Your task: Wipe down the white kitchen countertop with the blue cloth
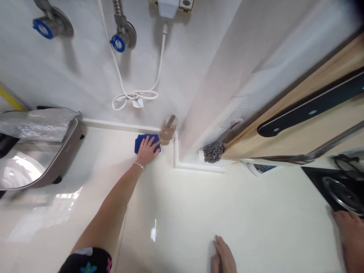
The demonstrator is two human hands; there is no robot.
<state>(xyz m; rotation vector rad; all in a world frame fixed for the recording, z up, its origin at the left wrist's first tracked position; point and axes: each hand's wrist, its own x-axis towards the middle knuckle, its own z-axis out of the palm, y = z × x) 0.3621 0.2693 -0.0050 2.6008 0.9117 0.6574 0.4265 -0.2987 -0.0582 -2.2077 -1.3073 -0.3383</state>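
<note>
My left hand [146, 150] lies on a folded blue cloth [141, 141] on the white countertop, near the wall corner. Its fingers are spread over the cloth, pressing from above. Just right of the fingertips, a small brownish cylindrical container [168, 131] stands in the corner, touching or nearly touching the cloth. At the bottom edge, my right hand [223, 258] is partly in view over the countertop, fingers stretched out and holding nothing visible. A third hand [349, 235], seemingly another person's, shows at the right edge beside the stove.
At left stands an electric pan [66, 153] with clear plastic [42, 123] on it. Two blue-handled valves [118, 42] and a tied white cord [133, 95] are on the wall. Rightward are a steel scrubber [213, 152], a wooden board [250, 144], a black-handled knife [307, 104] and a stove [339, 189].
</note>
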